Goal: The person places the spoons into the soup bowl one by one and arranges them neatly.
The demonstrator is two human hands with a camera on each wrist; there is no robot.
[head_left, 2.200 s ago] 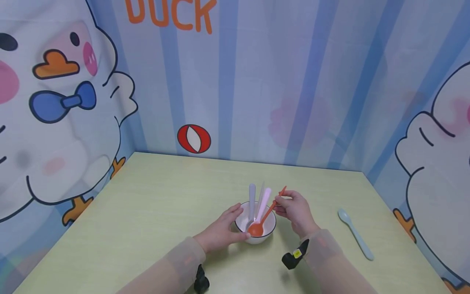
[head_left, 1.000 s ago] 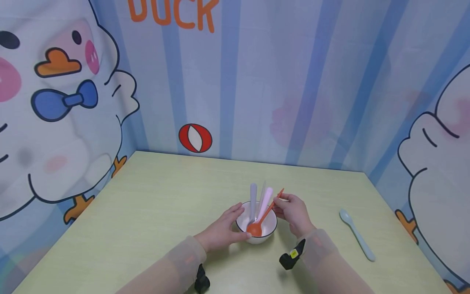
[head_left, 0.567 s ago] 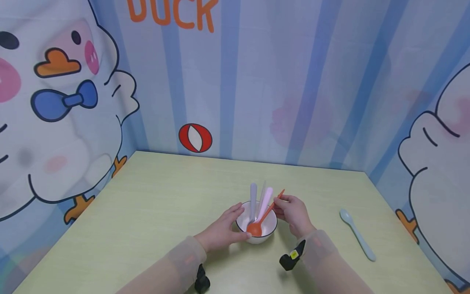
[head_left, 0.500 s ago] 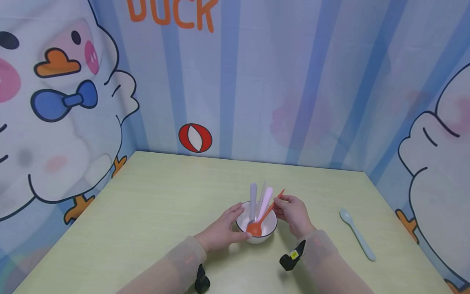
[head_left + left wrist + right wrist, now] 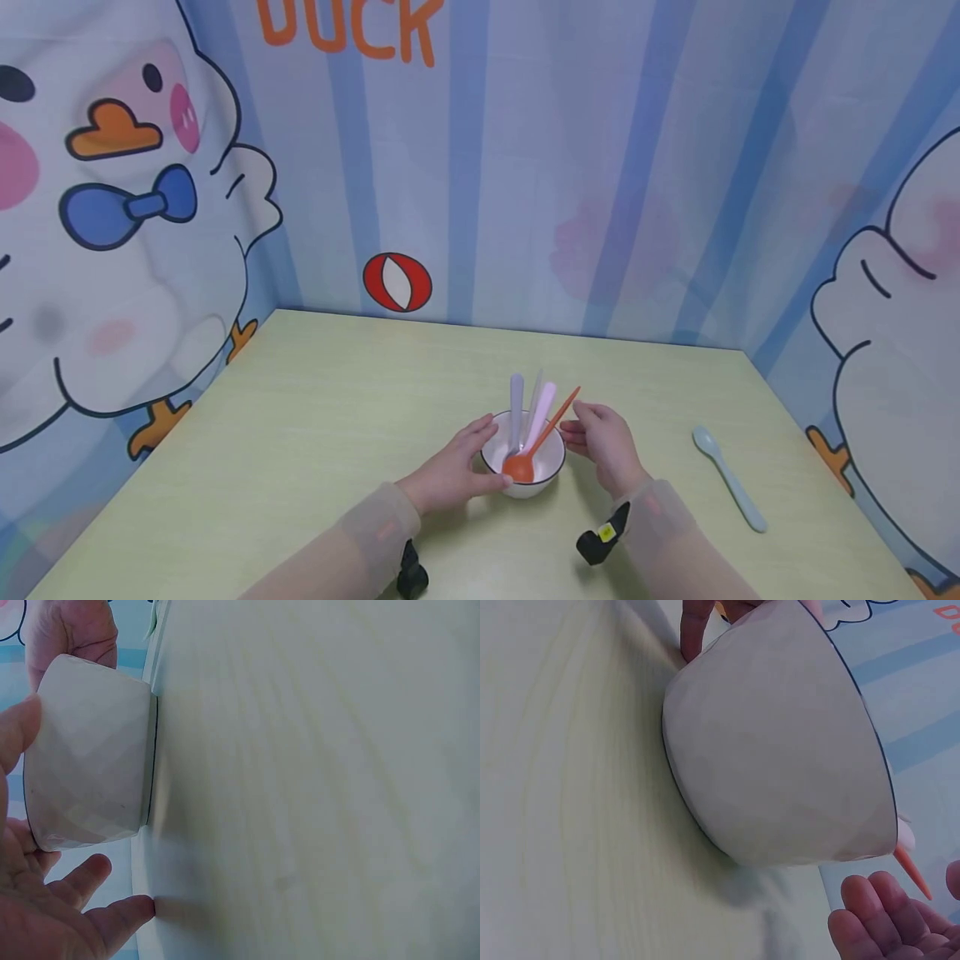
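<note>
A white bowl with a dark rim (image 5: 527,492) stands upright on the table, and my left hand (image 5: 453,475) holds it, thumb at the near rim and fingers along the left side. Inside it lean an orange spoon (image 5: 519,469), a lilac-handled utensil (image 5: 517,396), a pink-handled one (image 5: 545,400) and a thin pale one behind them. The orange handle pokes out over the right rim. Right beside it is my right hand (image 5: 606,446). In the right wrist view its fingers (image 5: 885,907) are parted from the orange handle (image 5: 913,873) and hold nothing.
A pale blue spoon (image 5: 727,477) lies on the light wood table (image 5: 337,400), right of my right hand. A striped curtain with duck drawings (image 5: 510,167) stands behind the table and along its sides. Each wrist wears a small black camera.
My right hand has let go of the orange spoon's handle and moved slightly right and down. The spoon stays leaning in the bowl. My left hand and the bowl have barely moved.
</note>
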